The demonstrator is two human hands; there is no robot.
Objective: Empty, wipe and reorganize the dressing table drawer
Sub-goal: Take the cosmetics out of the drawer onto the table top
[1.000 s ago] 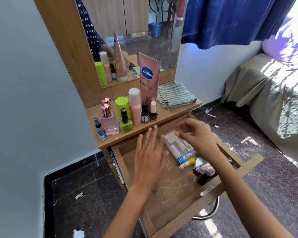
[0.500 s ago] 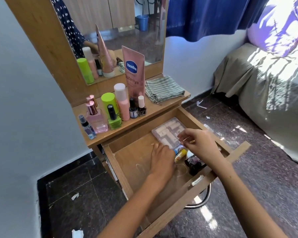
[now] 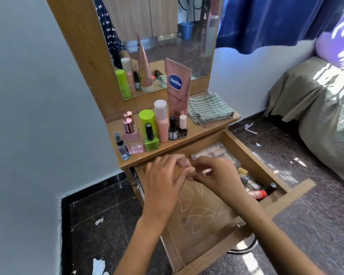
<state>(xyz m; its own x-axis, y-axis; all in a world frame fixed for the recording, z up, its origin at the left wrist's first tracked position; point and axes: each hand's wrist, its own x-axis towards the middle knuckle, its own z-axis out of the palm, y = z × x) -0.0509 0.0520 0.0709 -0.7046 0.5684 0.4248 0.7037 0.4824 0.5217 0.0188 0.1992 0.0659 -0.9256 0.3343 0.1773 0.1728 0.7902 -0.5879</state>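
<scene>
From the head camera, the only view I have, I am looking down at the open drawer (image 3: 222,253) of the dressing table (image 3: 213,133), pulled well out over the dark floor. Both hands meet above its back half. The left hand (image 3: 163,181) has its fingers curled, tips against those of the right hand (image 3: 216,175), which is also curled. They may be pinching something small between them, but the blur there is heavy and I cannot tell what, if anything, is held.

Most of the drawer's bottom is bare wood with pale scribbles. At the back right corner lies a clear plastic case (image 3: 213,152), and along the right side sit a few small items, among them a red-capped tube (image 3: 259,193), partly hidden behind the right wrist.

On the tabletop stand the bottles: a pink Vaseline tube (image 3: 177,90) against the mirror (image 3: 159,36), a lime green bottle (image 3: 146,121), a pink bottle (image 3: 161,120), nail polishes and a small spray. A folded striped cloth (image 3: 209,110) lies just beside them, to the right.

My reading is that emptying is largely done but not complete, since the case and small items remain inside. The scribbles suggest wiping is yet to come, and reorganizing after that.
</scene>
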